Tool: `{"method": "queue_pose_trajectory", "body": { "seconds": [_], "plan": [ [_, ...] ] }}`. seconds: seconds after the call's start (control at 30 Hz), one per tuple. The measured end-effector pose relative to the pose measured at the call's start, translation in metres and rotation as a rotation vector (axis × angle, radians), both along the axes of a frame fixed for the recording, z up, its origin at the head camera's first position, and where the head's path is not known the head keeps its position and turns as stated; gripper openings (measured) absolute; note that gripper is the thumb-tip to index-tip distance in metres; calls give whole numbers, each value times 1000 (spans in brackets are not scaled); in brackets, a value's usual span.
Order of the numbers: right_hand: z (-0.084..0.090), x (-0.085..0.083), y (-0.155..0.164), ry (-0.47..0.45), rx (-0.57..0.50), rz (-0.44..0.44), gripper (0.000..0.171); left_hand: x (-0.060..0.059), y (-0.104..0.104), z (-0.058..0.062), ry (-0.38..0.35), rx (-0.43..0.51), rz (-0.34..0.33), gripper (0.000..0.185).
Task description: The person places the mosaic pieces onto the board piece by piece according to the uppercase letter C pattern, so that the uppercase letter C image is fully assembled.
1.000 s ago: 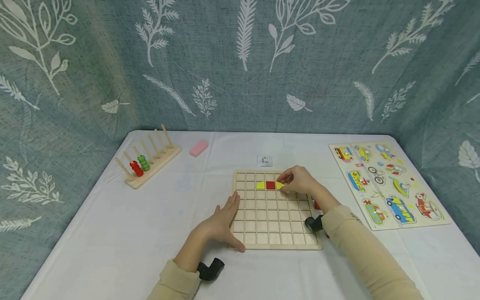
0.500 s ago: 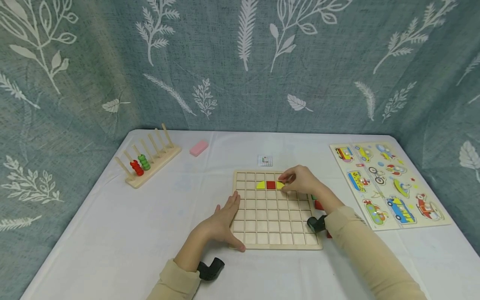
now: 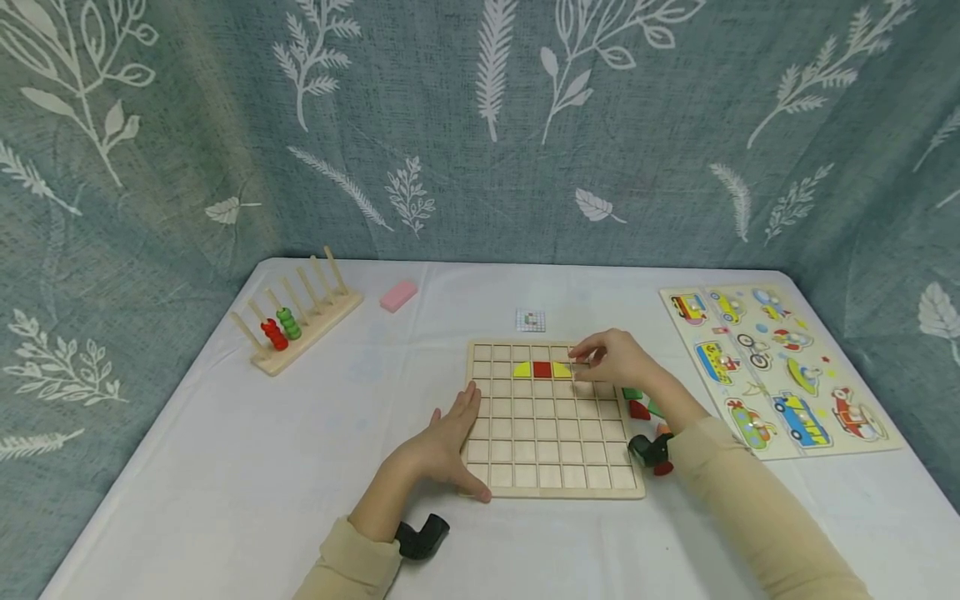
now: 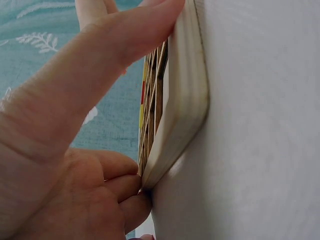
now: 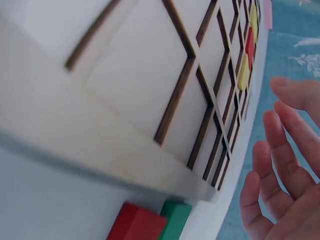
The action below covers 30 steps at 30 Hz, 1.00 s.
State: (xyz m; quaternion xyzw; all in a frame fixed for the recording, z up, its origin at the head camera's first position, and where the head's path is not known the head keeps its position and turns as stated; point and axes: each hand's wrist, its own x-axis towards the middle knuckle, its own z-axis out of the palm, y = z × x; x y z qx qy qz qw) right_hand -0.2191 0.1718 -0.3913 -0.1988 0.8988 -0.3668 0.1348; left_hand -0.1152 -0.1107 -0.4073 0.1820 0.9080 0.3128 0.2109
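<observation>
A wooden grid board (image 3: 546, 493) lies in the middle of the table. In one of its far rows, a red square block (image 3: 542, 370) sits between a left yellow quarter-round block (image 3: 522, 371) and a right yellow quarter-round block (image 3: 560, 371). My left hand (image 3: 441, 446) rests along the board's left side, fingers extended on the edge and thumb at the near corner; the left wrist view shows the thumb on the board's rim (image 4: 187, 90). Just right of the right yellow block, my right hand (image 3: 618, 362) hovers over the grid, its loosely bent fingers holding nothing in the right wrist view.
Red and green blocks (image 3: 640, 409) lie beside the board's right edge, partly under my right forearm. Behind the board is a small patterned card (image 3: 530, 320). A pink block (image 3: 397, 296) and a peg rack (image 3: 315, 329) with beads stand left; a vehicle puzzle board (image 3: 780, 367) lies right.
My right hand has let go of the right yellow block and drawn away to the right, leaving the block in the grid. The left hand stays in place.
</observation>
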Motion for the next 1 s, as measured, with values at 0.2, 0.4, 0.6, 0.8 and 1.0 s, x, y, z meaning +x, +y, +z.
{"method": "queue_pose_trajectory", "body": {
  "seconds": [0.2,0.4,0.6,0.8,1.0],
  "plan": [
    [1,3,11,10,2,-22,29,0,0,1,1,7,-1,131],
    [0,8,20,37,20,-38,30,0,0,0,8,15,-9,131],
    [1,12,31,48,35,-50,30,0,0,-1,2,15,-8,131],
    [0,15,42,50,66,-61,31,0,1,-1,2,11,-1,131],
    [-1,17,49,65,71,-60,31,0,0,1,-3,16,3,131]
  ]
}}
